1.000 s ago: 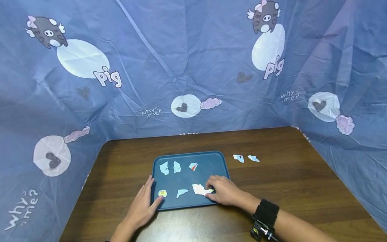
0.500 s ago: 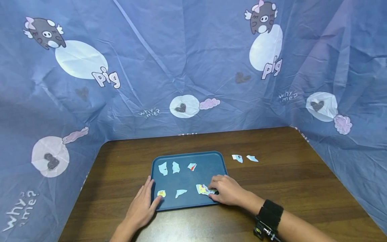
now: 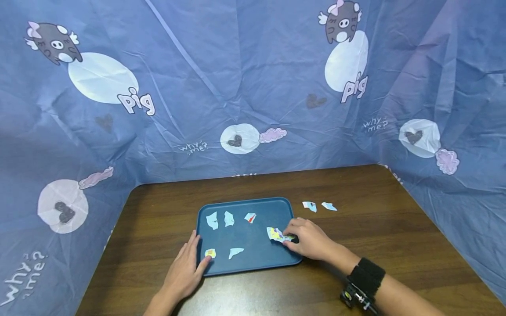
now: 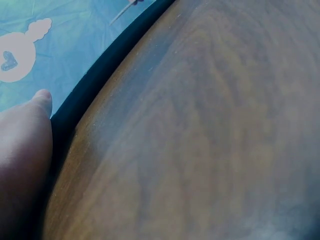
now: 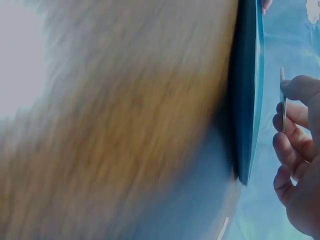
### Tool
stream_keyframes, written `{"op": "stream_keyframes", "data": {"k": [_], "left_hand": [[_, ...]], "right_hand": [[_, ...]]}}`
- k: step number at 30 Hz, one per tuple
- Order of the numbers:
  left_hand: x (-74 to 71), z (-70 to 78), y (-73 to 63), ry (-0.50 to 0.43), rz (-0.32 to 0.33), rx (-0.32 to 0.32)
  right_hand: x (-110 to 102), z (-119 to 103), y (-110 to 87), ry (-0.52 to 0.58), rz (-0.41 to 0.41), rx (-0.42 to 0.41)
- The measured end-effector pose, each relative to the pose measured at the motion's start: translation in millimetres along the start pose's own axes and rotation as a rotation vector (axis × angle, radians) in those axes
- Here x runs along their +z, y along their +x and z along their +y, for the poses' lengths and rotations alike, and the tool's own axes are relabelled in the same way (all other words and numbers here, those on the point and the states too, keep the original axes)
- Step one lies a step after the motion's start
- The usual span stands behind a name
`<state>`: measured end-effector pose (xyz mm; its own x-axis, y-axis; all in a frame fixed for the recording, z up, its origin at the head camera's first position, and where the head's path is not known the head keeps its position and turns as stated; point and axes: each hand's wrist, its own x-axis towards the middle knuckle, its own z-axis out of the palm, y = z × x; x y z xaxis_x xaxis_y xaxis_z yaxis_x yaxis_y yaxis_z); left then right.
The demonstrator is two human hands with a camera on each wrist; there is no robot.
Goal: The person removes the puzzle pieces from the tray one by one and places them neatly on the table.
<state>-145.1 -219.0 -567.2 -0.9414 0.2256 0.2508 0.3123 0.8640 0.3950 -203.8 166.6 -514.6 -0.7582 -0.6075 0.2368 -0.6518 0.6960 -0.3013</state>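
My right hand (image 3: 310, 239) pinches a torn piece of printed paper (image 3: 273, 234), yellow and purple on its visible face, over the right part of the blue tray (image 3: 253, 259). Seen edge-on in the right wrist view, this paper piece (image 5: 282, 75) sits between thumb and fingers, above the tray rim (image 5: 247, 100). My left hand (image 3: 182, 272) lies along the tray's left side with fingers extended, its thumb over the rim beside a yellow-printed scrap (image 3: 211, 252). A pale pointed scrap (image 3: 236, 252) lies in the front row. Behind are two pale scraps (image 3: 212, 220) and a red-marked scrap (image 3: 250, 217).
Two more paper scraps (image 3: 310, 206) lie on the wooden table (image 3: 356, 228) beyond the tray's right back corner. A blue printed cloth (image 3: 245, 87) hangs around the table's back and sides. A black strap with a camera (image 3: 365, 281) is on the right wrist.
The paper piece in my right hand has turned from its white side to its printed side and shifted right and back, away from the front row. My left hand stays at the tray's edge.
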Motion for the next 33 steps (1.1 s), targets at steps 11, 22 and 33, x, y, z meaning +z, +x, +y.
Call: {"op": "stream_keyframes", "data": {"k": [11, 22, 33], "left_hand": [[0.2, -0.4, -1.2, 0.000, -0.013, -0.015], [0.5, -0.4, -1.1, -0.002, -0.009, -0.001], [0.8, 0.6, -0.5, 0.008, -0.010, 0.002]], "right_hand": [[-16.4, 19.3, -4.8, -0.013, 0.041, 0.014], [-33.4, 49.2, -15.8, -0.119, 0.079, 0.002], [-45.4, 77.9, -28.0, -0.200, 0.121, 0.010]]}}
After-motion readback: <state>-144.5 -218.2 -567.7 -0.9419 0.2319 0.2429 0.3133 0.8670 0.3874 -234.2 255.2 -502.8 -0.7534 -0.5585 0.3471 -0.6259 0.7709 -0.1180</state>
